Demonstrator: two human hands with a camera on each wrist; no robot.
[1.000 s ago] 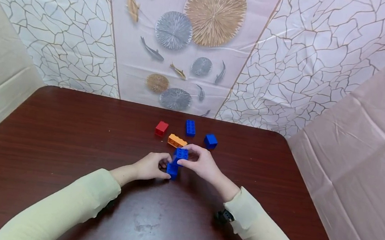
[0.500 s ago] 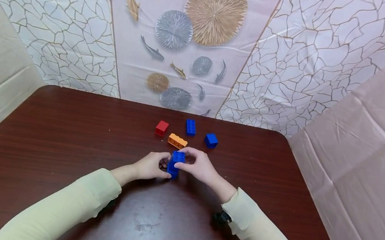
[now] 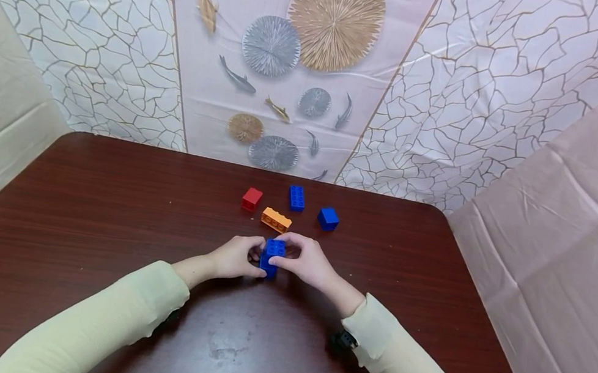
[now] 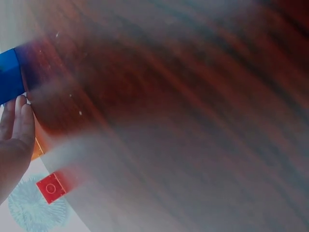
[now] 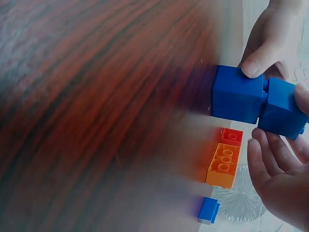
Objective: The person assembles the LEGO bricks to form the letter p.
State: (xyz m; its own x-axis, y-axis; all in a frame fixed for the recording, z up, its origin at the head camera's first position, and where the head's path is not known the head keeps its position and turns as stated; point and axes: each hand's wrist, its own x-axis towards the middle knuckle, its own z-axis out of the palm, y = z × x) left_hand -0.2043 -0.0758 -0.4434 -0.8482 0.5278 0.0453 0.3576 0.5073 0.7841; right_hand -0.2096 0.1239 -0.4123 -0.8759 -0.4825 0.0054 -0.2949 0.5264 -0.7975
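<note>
Two blue toy building bricks meet between the hands in the head view. My left hand (image 3: pixel 234 258) grips the lower blue brick (image 5: pixel 236 95), which stands on the table, thumb at its near side. My right hand (image 3: pixel 309 264) pinches the upper blue brick (image 3: pixel 276 247) between thumb and fingers. In the right wrist view this upper brick sits against the studs of the lower one, slightly askew, with a narrow gap showing. At the left wrist view's edge, only part of a blue brick (image 4: pixel 10 76) shows above fingers.
Just beyond the hands lies an orange brick (image 3: pixel 275 220) on its side. Behind it are a red brick (image 3: pixel 251 199), a flat-lying blue brick (image 3: pixel 296 198) and another blue brick (image 3: pixel 328 219). The dark wooden table (image 3: pixel 108 208) ends at a patterned cloth backdrop (image 3: pixel 308 151).
My right hand has brought the upper blue brick left and down onto the lower one. My left hand has stayed in place, and the loose bricks have not moved.
</note>
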